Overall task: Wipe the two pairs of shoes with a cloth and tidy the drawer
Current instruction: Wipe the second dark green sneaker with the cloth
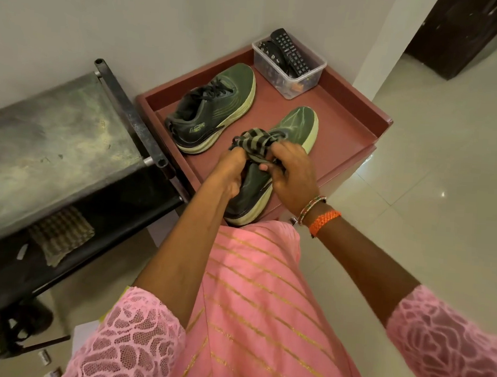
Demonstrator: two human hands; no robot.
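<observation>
Shoe lying toe-away under both hands — left hand gripping its side, right hand fingers bunching the cloth atop it.

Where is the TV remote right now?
The remote stands tilted in a clear plastic tub at the far right corner of the red drawer, beyond the two green shoes, near the white wall.

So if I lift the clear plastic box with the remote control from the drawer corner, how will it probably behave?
The clear plastic box looks thin-walled, so it would probably flex a little and feel light. The remote control leans out over its rim, so it may shift or slide out if the box tilts. It has a flat base on the drawer, so it should slide, not roll.
</observation>
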